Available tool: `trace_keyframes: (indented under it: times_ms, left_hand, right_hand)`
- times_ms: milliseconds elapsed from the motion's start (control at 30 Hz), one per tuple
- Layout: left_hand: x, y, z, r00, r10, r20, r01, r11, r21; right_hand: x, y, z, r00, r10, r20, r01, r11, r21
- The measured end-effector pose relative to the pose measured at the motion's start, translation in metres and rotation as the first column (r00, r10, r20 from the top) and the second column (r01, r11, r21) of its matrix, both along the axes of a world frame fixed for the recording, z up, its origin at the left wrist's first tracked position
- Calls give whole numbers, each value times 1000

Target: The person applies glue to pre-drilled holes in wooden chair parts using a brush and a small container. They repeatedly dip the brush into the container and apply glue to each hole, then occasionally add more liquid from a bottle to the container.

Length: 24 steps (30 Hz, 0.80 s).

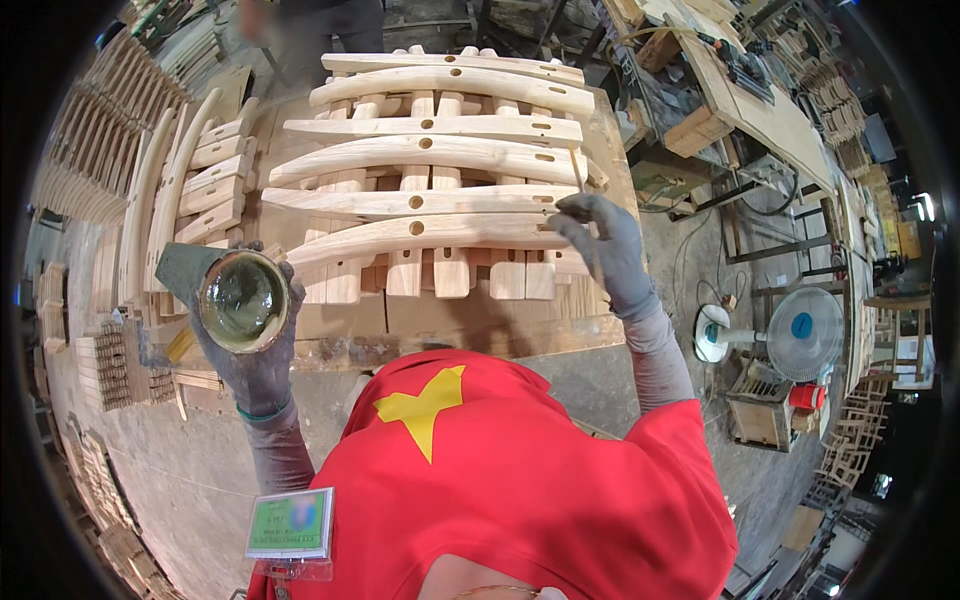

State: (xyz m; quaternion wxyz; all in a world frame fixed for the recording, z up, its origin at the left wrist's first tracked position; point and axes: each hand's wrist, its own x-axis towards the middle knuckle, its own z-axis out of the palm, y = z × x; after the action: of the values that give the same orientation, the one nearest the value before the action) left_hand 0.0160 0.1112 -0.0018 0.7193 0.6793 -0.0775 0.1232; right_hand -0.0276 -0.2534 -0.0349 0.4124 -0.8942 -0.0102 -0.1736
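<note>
My left hand [255, 372], in a grey glove, is closed around a round cup [243, 302] with a glossy, yellowish-green liquid inside. A dark green flap or handle [183, 270] juts from the cup's left side. My right hand [612, 250], also gloved, pinches a thin stick [577, 172] at the right ends of the pale curved wooden rails [390, 240]. These rails lie crosswise in several rows, each with a round hole and a slot near its right end. Beneath them, wooden bars [451, 275] run away from me.
The rails rest on a worn worktable [460, 338]. More wooden parts [205, 190] are stacked at the left. On the right stand a white fan [803, 330], a wooden crate [762, 415] and a bench [770, 125] with a tool on it. Blurred, a person [330, 30] is beyond the table.
</note>
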Motion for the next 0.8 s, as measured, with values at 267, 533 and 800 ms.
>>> trace_keyframes:
  times_ms: [267, 533, 800]
  left_hand:
    - [9, 4, -6, 981, -176, -82, 148, 951, -271]
    - [8, -1, -4, 985, -159, -61, 141, 963, -228]
    - [8, 1, -3, 997, -64, 36, 57, 985, 165]
  right_hand:
    - [13, 7, -25, 994, 39, -98, -82, 872, -483]
    - [14, 0, -35, 982, -169, 85, 152, 972, 178]
    - [8, 1, -18, 997, 50, -60, -71, 894, -443]
